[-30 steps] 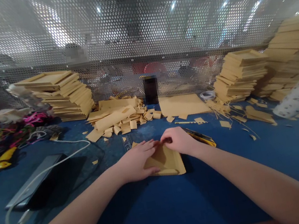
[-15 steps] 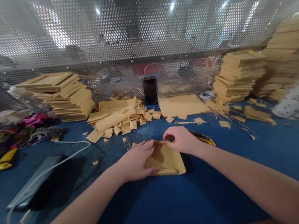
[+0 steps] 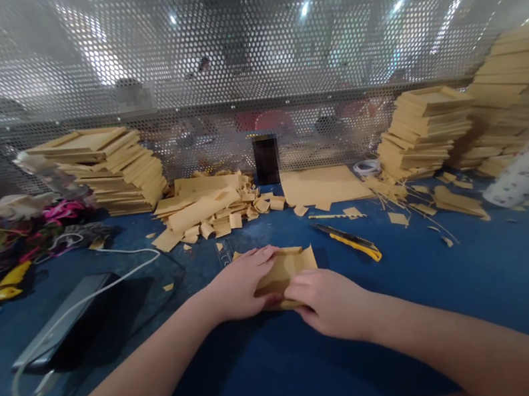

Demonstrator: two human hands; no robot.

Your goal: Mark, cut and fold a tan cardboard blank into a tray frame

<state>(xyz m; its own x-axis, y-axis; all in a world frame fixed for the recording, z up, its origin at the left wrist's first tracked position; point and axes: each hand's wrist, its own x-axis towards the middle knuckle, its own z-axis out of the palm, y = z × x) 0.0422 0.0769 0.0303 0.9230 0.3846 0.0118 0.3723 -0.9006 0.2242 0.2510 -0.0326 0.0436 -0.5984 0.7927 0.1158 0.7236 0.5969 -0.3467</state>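
A small piece of tan cardboard (image 3: 284, 268) lies on the blue work surface, with its edges turned up in narrow folded strips. Across its left side rests my left hand (image 3: 243, 283), fingers stretched towards the far edge and thumb on the near edge. Closed on the near folded edge is my right hand (image 3: 329, 298), its thumb below and its fingers curled over the top. Those hands hide the left part and the near right corner of the cardboard. Beyond my right hand lies a yellow utility knife (image 3: 353, 242), with nobody touching it.
Stacks of folded cardboard trays stand at the back left (image 3: 113, 172) and back right (image 3: 426, 130). Cardboard offcuts (image 3: 216, 209) are heaped between them. A dark power bank-like box (image 3: 66, 319) with a white cable (image 3: 130, 274) lies left. A perforated metal screen (image 3: 197, 40) closes the back.
My right hand has moved from the far edge of the cardboard to its near edge, uncovering the utility knife. My left hand has stayed in place.
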